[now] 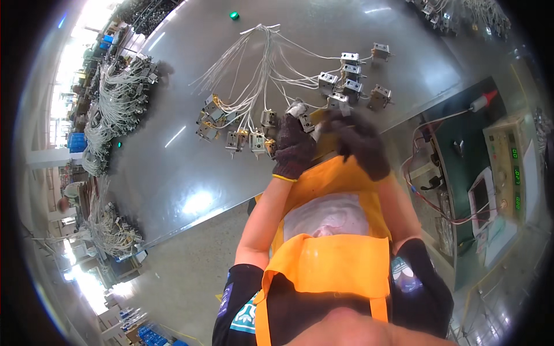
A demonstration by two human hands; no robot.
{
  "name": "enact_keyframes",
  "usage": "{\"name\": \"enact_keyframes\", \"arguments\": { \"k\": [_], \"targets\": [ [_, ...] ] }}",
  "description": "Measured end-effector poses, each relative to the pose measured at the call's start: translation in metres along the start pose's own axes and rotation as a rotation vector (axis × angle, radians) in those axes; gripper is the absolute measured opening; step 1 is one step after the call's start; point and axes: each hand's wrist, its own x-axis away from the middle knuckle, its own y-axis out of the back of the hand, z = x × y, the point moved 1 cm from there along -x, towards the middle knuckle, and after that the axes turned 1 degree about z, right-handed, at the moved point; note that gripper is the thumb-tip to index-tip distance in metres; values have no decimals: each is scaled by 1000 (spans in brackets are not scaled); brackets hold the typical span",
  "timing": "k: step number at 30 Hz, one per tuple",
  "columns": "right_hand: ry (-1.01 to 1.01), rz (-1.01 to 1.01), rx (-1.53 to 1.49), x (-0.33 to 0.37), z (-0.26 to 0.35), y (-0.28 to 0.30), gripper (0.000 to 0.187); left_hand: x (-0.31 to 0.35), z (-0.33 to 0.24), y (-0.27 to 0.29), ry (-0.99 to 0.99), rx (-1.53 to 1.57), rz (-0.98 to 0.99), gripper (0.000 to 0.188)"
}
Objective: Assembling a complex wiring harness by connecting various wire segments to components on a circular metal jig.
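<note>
My left hand [295, 149], in a dark knitted glove with a yellow cuff, is closed near the table's front edge. At its fingertips are a small boxy metal unit [306, 122] and a crumpled whitish piece [297, 108]; its grip is partly hidden. Close by on the right, my right hand [365, 144], also gloved, is smeared by motion, so its fingers cannot be read. Between the hands shows a blurred yellowish-brown thing [329, 138]. Similar metal units lie to the left [235, 140] and right [352, 87], joined by a fan of white wires [266, 63].
The grey metal table [173, 190] carries more wire bundles at its left edge [118, 104] and far right [467, 14]. A green round object [234, 15] lies at the far side. On the right, a bench holds a lit meter [508, 167] and a red-tipped probe [482, 102] with cables.
</note>
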Motion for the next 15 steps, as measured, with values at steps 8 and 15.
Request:
{"name": "enact_keyframes", "arguments": {
  "k": [8, 15],
  "targets": [
    [-125, -111, 48, -41, -4, 36, 26, 15, -14, 36, 397, 1040, -78, 48],
    [-375, 155, 437, -9, 30, 16, 43, 26, -20, 23, 284, 514, 82, 52]
  ]
}}
